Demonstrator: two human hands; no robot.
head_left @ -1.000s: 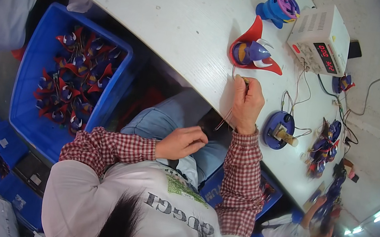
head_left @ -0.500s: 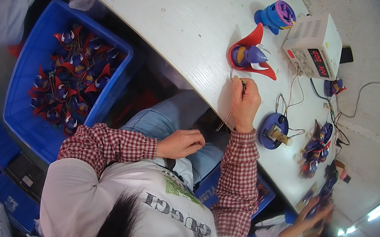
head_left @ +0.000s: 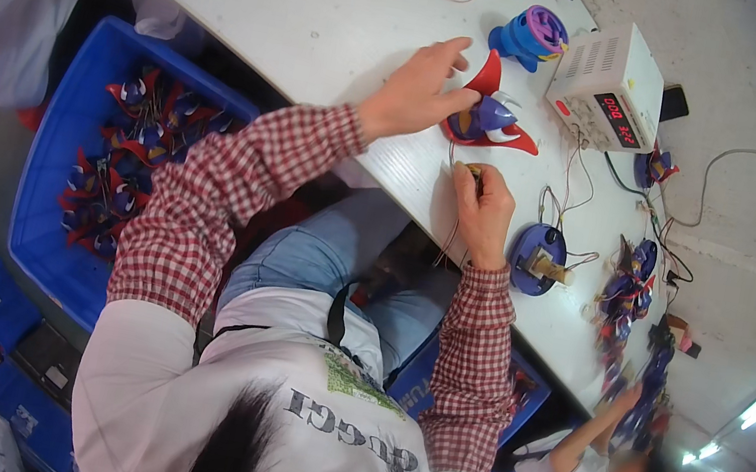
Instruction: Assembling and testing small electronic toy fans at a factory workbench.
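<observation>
A purple toy figure's head (head_left: 495, 118) with white horns and a red, cape-like collar lies on the white table in front of me. My left hand (head_left: 416, 91) reaches in at its left side, fingers stretched out and apart; the thumb tip overlaps the figure's edge, and whether it touches I cannot tell. Just on the near side of the figure, my right hand (head_left: 485, 213) is closed in a pinch on a small dark-and-yellowish part, mostly hidden by the fingers. Thin wires run from this hand up to the figure and hang down past the table edge.
A white power supply (head_left: 606, 92) with a red display stands beyond the figure, beside a blue-and-purple cylindrical toy (head_left: 534, 37). Right of my hand lies a round blue wired device (head_left: 541, 258). A blue bin (head_left: 61, 256) holds several similar figures. Another person (head_left: 575, 468) works at right.
My left hand has risen from my lap to the left side of the figure, its fingers spreading. The right hand keeps its pinch almost in place.
</observation>
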